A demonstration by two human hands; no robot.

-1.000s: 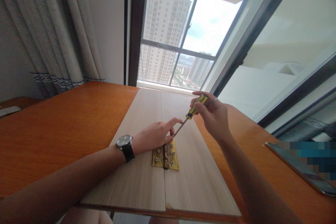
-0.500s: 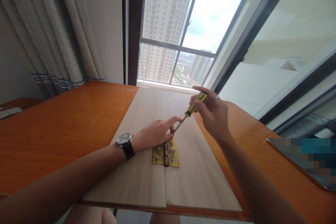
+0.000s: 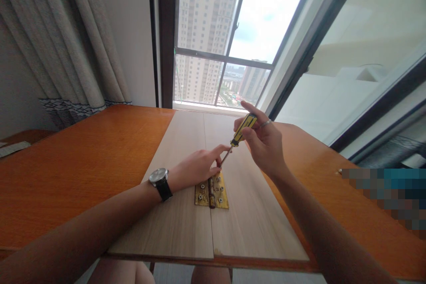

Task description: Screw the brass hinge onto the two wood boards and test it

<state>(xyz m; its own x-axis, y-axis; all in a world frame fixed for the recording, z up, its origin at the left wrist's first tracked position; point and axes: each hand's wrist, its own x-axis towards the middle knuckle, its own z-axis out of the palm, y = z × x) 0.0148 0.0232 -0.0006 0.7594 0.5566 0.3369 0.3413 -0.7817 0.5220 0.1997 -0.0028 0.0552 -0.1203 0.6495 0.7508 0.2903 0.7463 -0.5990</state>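
A brass hinge point(image 3: 212, 193) with several screws joins two pale wooden boards point(image 3: 186, 213) lying on an orange table point(image 3: 83, 164). My right hand point(image 3: 262, 142), a ring on one finger, is closed round the yellow-and-black handle of a screwdriver point(image 3: 240, 131). Its shaft slopes down and left, with the tip at the hinge's upper right corner. My left hand point(image 3: 196, 166), a watch on its wrist, rests on the left board. Its forefinger and thumb pinch the screwdriver's shaft near the tip.
A window with dark frames stands beyond the table's far edge, and curtains point(image 3: 66, 40) hang at the left. A blurred flat object point(image 3: 382, 191) lies on the table at the right. My knees show below the table's near edge.
The screwdriver handle and my right hand have shifted slightly left and stand a little steeper. My left hand keeps its place at the hinge. The view has tilted a little.
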